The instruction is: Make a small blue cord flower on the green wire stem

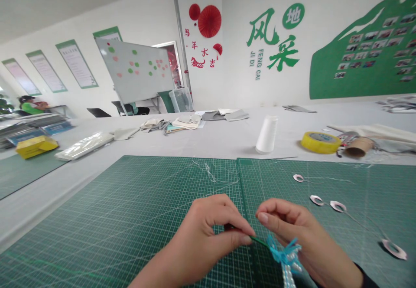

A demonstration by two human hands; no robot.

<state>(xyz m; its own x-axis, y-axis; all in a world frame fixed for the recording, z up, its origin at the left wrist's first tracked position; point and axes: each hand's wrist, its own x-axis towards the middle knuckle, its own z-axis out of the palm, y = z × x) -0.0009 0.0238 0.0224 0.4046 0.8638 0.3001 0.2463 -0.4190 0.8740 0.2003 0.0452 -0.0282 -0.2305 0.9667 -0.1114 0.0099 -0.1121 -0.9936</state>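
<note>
Between the thumb and fingers of my left hand (216, 229) is the end of a thin green stem (259, 240). The stem runs right to a light-blue looped ornament (283, 251), with a strand of pearly white beads (287, 275) hanging below it. Just above and right of the ornament is my right hand (289, 223), its thumb and fingertips drawn together. Whatever is in that pinch, if anything, is too small to make out. Both hands are over the green cutting mats (182, 179).
Small white oval rings (338, 206) with threads lie on the right mat. Beyond the mats stand a white thread cone (267, 135), a yellow tape roll (321, 142) and a cardboard tube (358, 147). Fabric pieces (185, 122) and a yellow box (37, 146) are farther left.
</note>
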